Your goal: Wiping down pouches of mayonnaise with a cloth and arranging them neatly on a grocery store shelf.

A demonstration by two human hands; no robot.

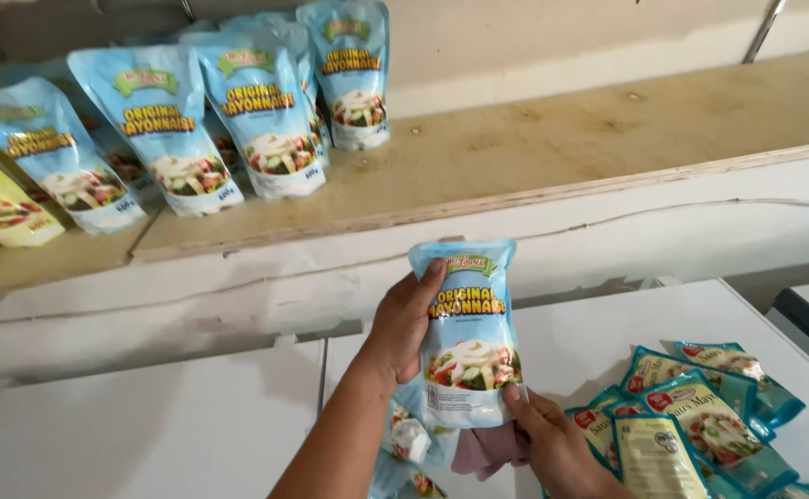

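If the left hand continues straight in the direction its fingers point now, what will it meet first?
The left hand points up and slightly right along the held blue pouch. Beyond it, probably the white front edge of the wooden shelf comes first; depth is unclear.

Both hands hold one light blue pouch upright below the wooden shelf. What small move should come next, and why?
Probably lift the pouch up and to the left, toward the bare part of the wooden shelf. The left hand grips its side and the right hand supports its bottom, so it is upright, and matching light blue pouches stand in a row there.
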